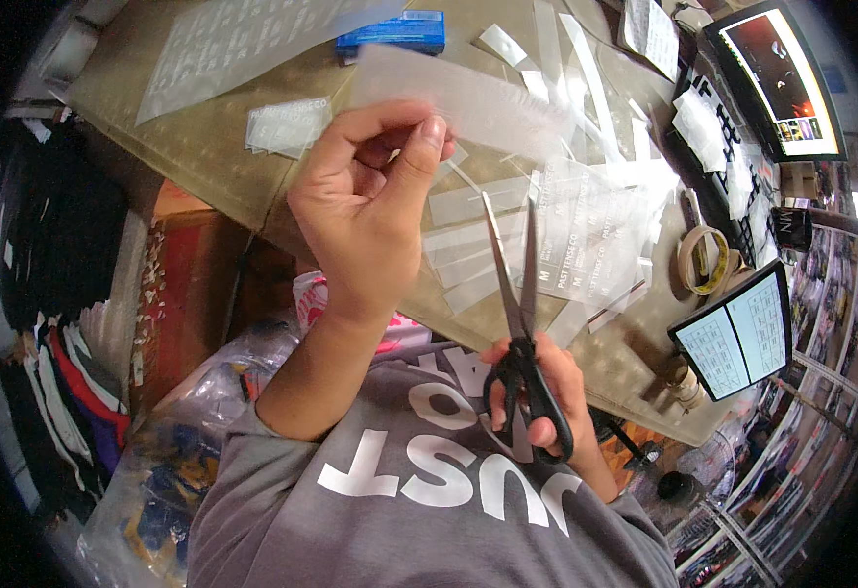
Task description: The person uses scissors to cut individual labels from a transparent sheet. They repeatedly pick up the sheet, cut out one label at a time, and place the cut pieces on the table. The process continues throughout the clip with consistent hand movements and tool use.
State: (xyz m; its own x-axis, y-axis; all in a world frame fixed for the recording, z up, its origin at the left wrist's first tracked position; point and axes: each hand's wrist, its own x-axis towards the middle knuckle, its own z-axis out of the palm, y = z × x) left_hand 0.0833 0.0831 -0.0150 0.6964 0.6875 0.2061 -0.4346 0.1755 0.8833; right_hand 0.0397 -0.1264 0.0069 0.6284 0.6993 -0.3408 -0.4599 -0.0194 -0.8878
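Pinched between thumb and forefinger of my left hand (375,196) is a long translucent film strip (468,103), held up over the table. My right hand (561,382) grips black-handled scissors (517,323) through their loops; the blades are spread apart and point away from me, just right of my left hand. Below the blades lie a clear printed sheet with white lettering (586,235) and several cut film strips (468,284). A small stack of cut printed labels (287,127) rests left of my left hand.
A larger printed film sheet (223,49) and a blue box (390,34) lie at the far side. Tape rolls (705,260), a tablet (737,333), a keyboard (728,167) and a monitor (780,78) stand on the right. Dark garments (56,216) hang at the left.
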